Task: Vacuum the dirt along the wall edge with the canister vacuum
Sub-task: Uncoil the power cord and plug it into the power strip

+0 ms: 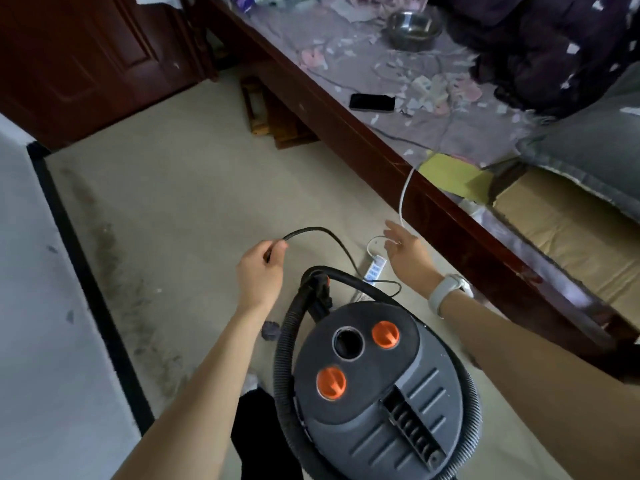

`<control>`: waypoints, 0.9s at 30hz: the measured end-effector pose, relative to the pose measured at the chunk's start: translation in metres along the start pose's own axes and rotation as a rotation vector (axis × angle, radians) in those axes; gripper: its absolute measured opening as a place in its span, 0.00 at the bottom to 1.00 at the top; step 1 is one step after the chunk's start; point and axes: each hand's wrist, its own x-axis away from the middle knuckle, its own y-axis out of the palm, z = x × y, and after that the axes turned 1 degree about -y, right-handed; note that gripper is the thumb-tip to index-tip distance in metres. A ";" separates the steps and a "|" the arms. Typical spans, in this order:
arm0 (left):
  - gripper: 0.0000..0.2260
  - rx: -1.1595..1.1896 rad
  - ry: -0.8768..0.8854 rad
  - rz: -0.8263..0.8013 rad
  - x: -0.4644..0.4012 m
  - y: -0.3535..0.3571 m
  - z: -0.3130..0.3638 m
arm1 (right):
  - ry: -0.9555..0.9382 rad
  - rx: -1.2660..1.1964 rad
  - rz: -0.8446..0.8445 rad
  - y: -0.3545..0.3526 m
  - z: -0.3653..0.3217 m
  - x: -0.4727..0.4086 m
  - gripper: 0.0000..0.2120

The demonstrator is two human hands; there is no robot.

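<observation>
Beige floor (194, 188), canister vacuum (377, 393), left hand (259, 271) gripping black cord (322, 232)

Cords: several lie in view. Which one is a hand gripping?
The black cord, pinched by the left hand; the white cord hangs free near the open right hand.

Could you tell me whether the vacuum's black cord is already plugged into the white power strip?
No, the left hand holds the cord's end above the floor.

Bare forearms, no sleeves showing, with a white-strapped watch (446, 293) worn on the right wrist.
</observation>
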 end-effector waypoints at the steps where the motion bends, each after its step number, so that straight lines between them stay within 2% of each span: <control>1: 0.08 0.061 -0.093 -0.051 -0.020 -0.005 -0.006 | 0.033 -0.015 0.023 0.016 -0.002 -0.004 0.19; 4: 0.10 0.405 -0.408 -0.209 -0.078 -0.026 -0.022 | 0.151 -0.069 0.058 0.074 -0.015 -0.009 0.15; 7: 0.13 0.738 -0.664 -0.262 -0.127 -0.058 -0.039 | 0.202 -0.082 -0.019 0.142 -0.045 -0.007 0.14; 9: 0.13 0.857 -0.730 -0.299 -0.147 -0.073 -0.048 | 0.160 -0.063 -0.129 0.176 -0.069 -0.004 0.16; 13: 0.13 0.937 -0.789 -0.367 -0.185 -0.087 -0.057 | 0.088 0.005 -0.361 0.234 -0.114 -0.014 0.23; 15: 0.13 0.993 -0.814 -0.371 -0.200 -0.089 -0.058 | 0.071 0.055 -0.389 0.251 -0.126 -0.021 0.23; 17: 0.13 1.027 -0.834 -0.378 -0.213 -0.090 -0.057 | 0.094 -0.009 -0.392 0.259 -0.132 -0.029 0.17; 20: 0.12 0.995 -0.852 -0.355 -0.231 -0.088 -0.049 | 0.145 -0.042 -0.294 0.255 -0.135 -0.046 0.07; 22: 0.11 0.897 -0.841 -0.328 -0.245 -0.085 -0.041 | 0.129 0.066 -0.152 0.242 -0.135 -0.062 0.09; 24: 0.06 0.750 -0.776 -0.345 -0.260 -0.079 -0.032 | 0.100 0.111 0.013 0.224 -0.135 -0.081 0.11; 25: 0.09 0.701 -0.733 -0.365 -0.268 -0.075 -0.026 | 0.081 0.122 0.082 0.214 -0.135 -0.091 0.11; 26: 0.20 0.661 -0.695 -0.377 -0.277 -0.070 -0.022 | 0.067 0.137 0.139 0.204 -0.136 -0.103 0.11; 27: 0.27 0.608 -0.650 -0.404 -0.287 -0.064 -0.017 | 0.058 0.153 0.186 0.196 -0.136 -0.115 0.11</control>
